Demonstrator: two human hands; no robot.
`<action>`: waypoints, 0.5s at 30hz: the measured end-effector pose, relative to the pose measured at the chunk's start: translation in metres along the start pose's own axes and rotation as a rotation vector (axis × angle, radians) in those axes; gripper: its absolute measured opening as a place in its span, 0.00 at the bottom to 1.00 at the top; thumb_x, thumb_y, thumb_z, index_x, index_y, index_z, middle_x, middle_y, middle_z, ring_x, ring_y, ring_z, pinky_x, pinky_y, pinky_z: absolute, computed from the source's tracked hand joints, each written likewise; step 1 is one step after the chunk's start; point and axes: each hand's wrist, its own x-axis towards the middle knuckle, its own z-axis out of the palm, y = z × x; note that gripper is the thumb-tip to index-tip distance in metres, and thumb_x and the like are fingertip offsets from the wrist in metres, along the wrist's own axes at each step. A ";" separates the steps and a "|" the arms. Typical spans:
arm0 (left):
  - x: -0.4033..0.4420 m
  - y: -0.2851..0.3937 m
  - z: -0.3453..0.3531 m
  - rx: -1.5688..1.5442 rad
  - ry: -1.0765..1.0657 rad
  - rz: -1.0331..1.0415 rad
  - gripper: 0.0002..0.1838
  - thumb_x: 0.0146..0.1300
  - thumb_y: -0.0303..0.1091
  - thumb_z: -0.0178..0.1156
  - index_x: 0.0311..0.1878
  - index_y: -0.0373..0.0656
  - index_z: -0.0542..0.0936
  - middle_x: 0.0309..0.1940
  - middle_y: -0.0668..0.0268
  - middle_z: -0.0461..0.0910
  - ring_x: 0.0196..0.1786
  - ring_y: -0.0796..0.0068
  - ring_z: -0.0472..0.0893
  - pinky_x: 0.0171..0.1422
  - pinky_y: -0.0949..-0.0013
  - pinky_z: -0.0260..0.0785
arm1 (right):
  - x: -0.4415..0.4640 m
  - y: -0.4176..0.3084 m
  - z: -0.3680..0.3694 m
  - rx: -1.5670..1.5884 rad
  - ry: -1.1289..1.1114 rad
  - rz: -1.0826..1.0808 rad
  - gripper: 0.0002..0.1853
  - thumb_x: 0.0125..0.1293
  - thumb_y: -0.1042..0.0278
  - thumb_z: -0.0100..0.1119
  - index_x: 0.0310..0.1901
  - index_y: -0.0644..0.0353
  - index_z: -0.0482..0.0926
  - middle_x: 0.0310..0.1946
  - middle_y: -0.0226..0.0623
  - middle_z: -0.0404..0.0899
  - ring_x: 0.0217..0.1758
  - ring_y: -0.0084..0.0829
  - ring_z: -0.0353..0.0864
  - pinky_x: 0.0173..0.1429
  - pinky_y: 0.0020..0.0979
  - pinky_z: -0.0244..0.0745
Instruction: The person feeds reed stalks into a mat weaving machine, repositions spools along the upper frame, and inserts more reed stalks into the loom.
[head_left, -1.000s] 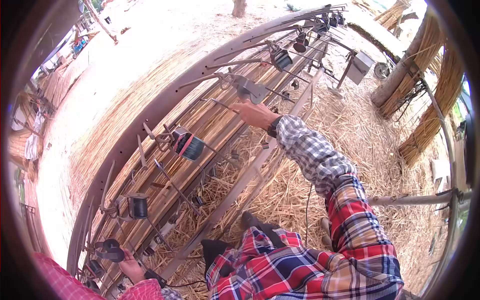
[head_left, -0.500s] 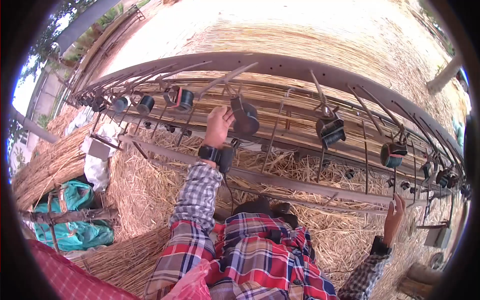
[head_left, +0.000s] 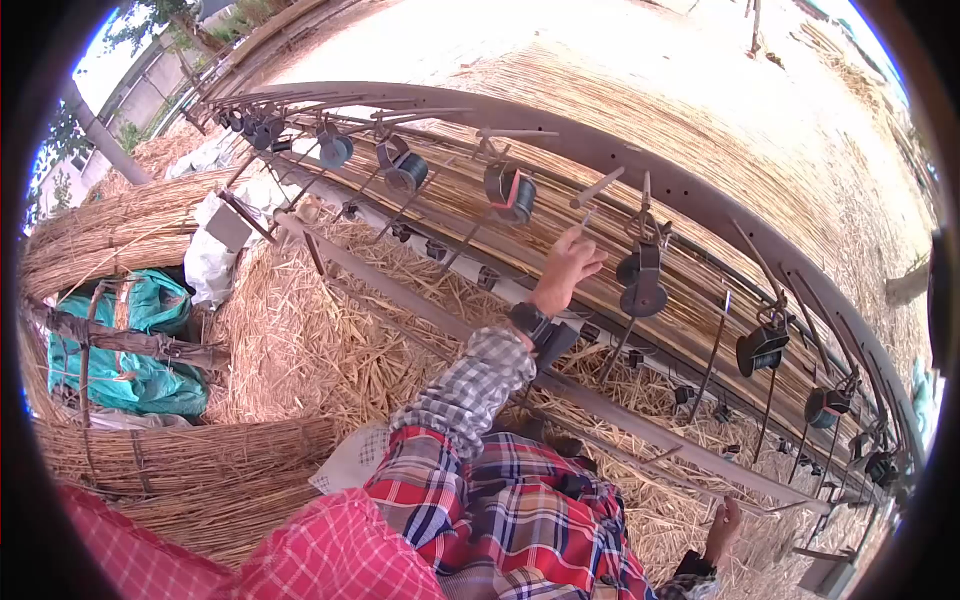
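Note:
My left hand [head_left: 568,272] is raised at the middle of the frame, its fingers closed around the upper part of a thin metal rod [head_left: 587,216]. Right of it hangs a dark weighted spool [head_left: 643,285]; to its left is a spool with a red band [head_left: 512,194]. My right hand [head_left: 722,530] is low at the right, below the long lower rail [head_left: 640,430]. Its fingers are slightly bent and apart, with nothing visible in them. Reed stalks [head_left: 470,222] lie along the frame under the curved metal beam [head_left: 690,188].
More spools [head_left: 762,350] hang along the frame. Loose straw [head_left: 290,330] covers the ground. Reed bundles [head_left: 190,450] and a teal sack [head_left: 130,345] lie at the left. A pink checked cloth [head_left: 340,550] is near my body.
The view has swung round along the frame. My left hand has moved from beside a dark spool to the rod. My right hand now appears lower, below the rail.

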 end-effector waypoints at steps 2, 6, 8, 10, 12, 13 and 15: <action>-0.012 -0.001 0.008 0.061 -0.069 -0.016 0.22 0.67 0.32 0.52 0.61 0.32 0.65 0.45 0.61 0.75 0.46 0.70 0.81 0.53 0.67 0.75 | 0.003 -0.011 0.015 0.045 -0.145 0.045 0.17 0.63 0.71 0.55 0.52 0.70 0.77 0.50 0.49 0.77 0.50 0.36 0.77 0.52 0.33 0.73; -0.029 -0.021 0.024 0.106 -0.278 -0.045 0.17 0.68 0.34 0.52 0.55 0.34 0.71 0.37 0.65 0.79 0.40 0.80 0.80 0.45 0.74 0.75 | 0.004 0.037 0.056 -0.109 -0.256 -0.075 0.17 0.59 0.73 0.56 0.50 0.67 0.79 0.31 0.41 0.82 0.33 0.33 0.80 0.38 0.31 0.74; -0.037 -0.034 0.024 0.230 -0.378 -0.121 0.21 0.68 0.42 0.57 0.57 0.38 0.72 0.39 0.67 0.80 0.39 0.80 0.80 0.44 0.75 0.76 | -0.005 0.034 0.074 0.101 -0.328 0.096 0.15 0.61 0.74 0.54 0.49 0.66 0.79 0.28 0.34 0.80 0.27 0.24 0.77 0.32 0.25 0.73; -0.056 -0.038 0.037 0.161 -0.449 -0.102 0.18 0.70 0.41 0.56 0.53 0.36 0.73 0.38 0.66 0.80 0.39 0.81 0.79 0.45 0.75 0.75 | -0.017 0.044 0.090 0.306 -0.356 0.258 0.15 0.63 0.72 0.54 0.50 0.65 0.78 0.32 0.36 0.81 0.29 0.26 0.80 0.34 0.23 0.76; -0.072 -0.037 0.047 0.220 -0.585 -0.151 0.14 0.72 0.37 0.50 0.50 0.35 0.73 0.38 0.66 0.79 0.38 0.82 0.77 0.44 0.76 0.73 | -0.037 0.111 0.118 0.372 -0.398 0.423 0.15 0.63 0.69 0.55 0.51 0.63 0.77 0.35 0.37 0.81 0.33 0.28 0.82 0.36 0.24 0.77; -0.077 -0.049 0.052 0.266 -0.631 -0.155 0.12 0.72 0.34 0.49 0.50 0.34 0.72 0.37 0.65 0.78 0.39 0.82 0.77 0.43 0.76 0.72 | -0.044 0.126 0.129 0.383 -0.432 0.500 0.15 0.64 0.68 0.55 0.50 0.63 0.77 0.36 0.37 0.81 0.34 0.29 0.82 0.36 0.25 0.77; -0.092 -0.048 0.061 0.305 -0.722 -0.162 0.11 0.72 0.32 0.48 0.49 0.34 0.73 0.36 0.65 0.78 0.39 0.80 0.77 0.44 0.74 0.72 | -0.050 0.120 0.151 0.443 -0.419 0.568 0.15 0.63 0.69 0.56 0.50 0.63 0.77 0.34 0.37 0.81 0.32 0.29 0.82 0.34 0.25 0.76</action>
